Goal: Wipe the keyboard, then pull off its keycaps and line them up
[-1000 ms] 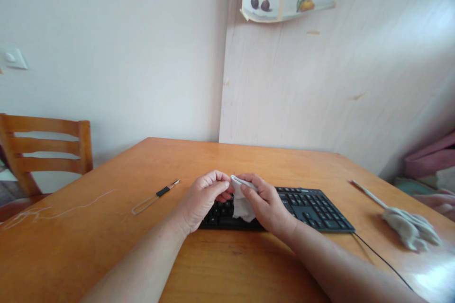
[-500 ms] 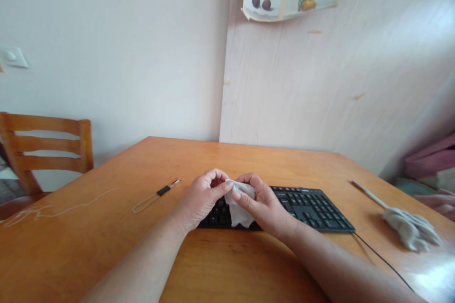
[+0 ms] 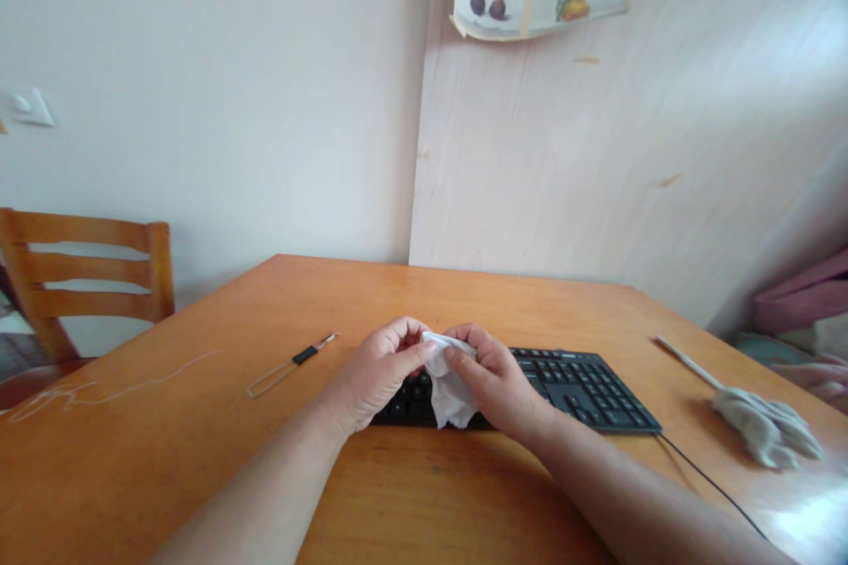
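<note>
A thin white tissue (image 3: 453,397) hangs crumpled between my two hands, its lower end drooping over a black keyboard (image 3: 575,390). My left hand (image 3: 385,364) pinches the tissue's upper left corner between thumb and fingers. On the other side, my right hand (image 3: 498,372) grips it with the thumb pressed against curled fingers. Both hands are above the keyboard and cover much of its left half. Part of the tissue is hidden inside my right hand.
On the wooden table (image 3: 371,494), a wire loop tool with a black grip (image 3: 305,356) and a white thread (image 3: 136,389) lie left. At right are a grey duster with a stick handle (image 3: 761,425) and the keyboard's cable (image 3: 719,489). A chair (image 3: 93,269) stands at far left.
The right thumb has shifted slightly up and right along the tissue. More of the tissue's top shows between the hands, and its hanging end has swung a little to the right.
</note>
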A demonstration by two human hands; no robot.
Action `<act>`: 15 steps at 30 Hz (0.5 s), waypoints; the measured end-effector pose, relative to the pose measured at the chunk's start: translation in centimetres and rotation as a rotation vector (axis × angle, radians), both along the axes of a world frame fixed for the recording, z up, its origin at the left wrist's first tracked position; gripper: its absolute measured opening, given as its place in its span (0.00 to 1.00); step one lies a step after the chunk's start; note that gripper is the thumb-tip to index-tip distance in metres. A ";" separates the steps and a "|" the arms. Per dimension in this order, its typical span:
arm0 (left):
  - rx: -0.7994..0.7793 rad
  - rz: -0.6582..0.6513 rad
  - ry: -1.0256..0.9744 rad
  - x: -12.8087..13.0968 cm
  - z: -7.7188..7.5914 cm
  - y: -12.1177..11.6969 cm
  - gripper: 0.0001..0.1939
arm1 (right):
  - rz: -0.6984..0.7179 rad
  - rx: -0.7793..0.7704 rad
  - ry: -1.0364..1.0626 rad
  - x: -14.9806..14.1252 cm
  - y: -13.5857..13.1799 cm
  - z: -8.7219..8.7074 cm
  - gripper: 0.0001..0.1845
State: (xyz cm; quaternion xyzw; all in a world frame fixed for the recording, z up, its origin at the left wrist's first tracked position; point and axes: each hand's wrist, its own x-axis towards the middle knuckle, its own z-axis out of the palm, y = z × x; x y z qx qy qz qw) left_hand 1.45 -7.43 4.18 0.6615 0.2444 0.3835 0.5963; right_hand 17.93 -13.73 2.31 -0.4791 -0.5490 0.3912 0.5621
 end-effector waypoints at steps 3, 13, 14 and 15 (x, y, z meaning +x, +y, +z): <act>0.009 -0.022 -0.005 0.0 0.0 0.0 0.11 | -0.017 0.022 -0.042 -0.1 0.0 0.0 0.17; 0.041 0.000 -0.001 0.1 -0.1 0.1 0.10 | -0.114 0.127 -0.188 0.2 -0.1 -0.1 0.18; 0.026 -0.001 -0.006 0.1 -0.1 0.1 0.11 | -0.114 0.120 -0.192 0.2 0.0 -0.1 0.17; 0.004 -0.004 -0.014 0.1 -0.1 0.1 0.11 | -0.122 0.116 -0.193 0.2 0.0 -0.2 0.17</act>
